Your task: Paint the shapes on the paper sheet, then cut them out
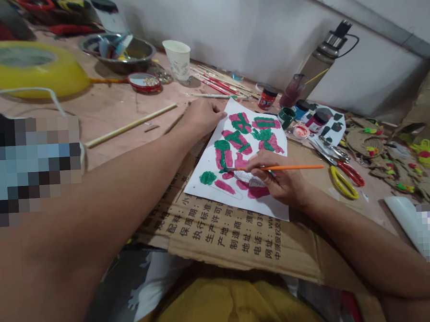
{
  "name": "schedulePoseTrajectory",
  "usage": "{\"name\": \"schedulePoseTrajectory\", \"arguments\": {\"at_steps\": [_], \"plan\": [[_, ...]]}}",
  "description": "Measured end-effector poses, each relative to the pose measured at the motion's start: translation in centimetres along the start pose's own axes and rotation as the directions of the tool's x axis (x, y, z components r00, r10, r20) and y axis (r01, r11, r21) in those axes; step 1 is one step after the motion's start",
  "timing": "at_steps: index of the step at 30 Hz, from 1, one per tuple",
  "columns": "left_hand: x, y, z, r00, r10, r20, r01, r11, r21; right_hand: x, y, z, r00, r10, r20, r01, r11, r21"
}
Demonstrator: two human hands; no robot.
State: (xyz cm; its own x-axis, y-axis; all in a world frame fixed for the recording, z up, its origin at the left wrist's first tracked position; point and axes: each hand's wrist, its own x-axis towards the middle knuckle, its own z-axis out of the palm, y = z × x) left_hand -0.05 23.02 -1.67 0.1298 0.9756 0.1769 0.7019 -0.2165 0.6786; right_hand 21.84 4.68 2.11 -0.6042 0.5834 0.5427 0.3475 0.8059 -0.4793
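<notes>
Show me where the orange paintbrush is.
In the head view, right of centre, the orange paintbrush is in the right hand, pointing left across the painted paper.

I see a thick yellow tape roll near a round metal bowl, with a white paper cup beside it. A tall grey bottle stands close to the pale wall; scissors with red and yellow handles lie well apart.

Orange paintbrush in right grip, left grip at upper-left edge of painted paper, cardboard beneath.
</notes>
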Motion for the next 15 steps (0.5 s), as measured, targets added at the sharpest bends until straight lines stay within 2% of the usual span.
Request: {"name": "schedulePoseTrajectory", "arguments": {"at_steps": [8, 15], "plan": [[0.05, 0.02, 0.08, 1.0, 0.012, -0.011, -0.012, 1.0, 0.029, 0.1, -0.27, 0.19, 0.999, 0.01, -0.036, -0.011, 1.0, -0.026], [0.16, -0.02, 0.06, 1.0, 0.006, -0.002, -0.006, 0.999, 0.036, -0.06, -0.55, 0.15, 0.999, 0.034, 0.005, -0.034, 0.999, -0.003]]}}
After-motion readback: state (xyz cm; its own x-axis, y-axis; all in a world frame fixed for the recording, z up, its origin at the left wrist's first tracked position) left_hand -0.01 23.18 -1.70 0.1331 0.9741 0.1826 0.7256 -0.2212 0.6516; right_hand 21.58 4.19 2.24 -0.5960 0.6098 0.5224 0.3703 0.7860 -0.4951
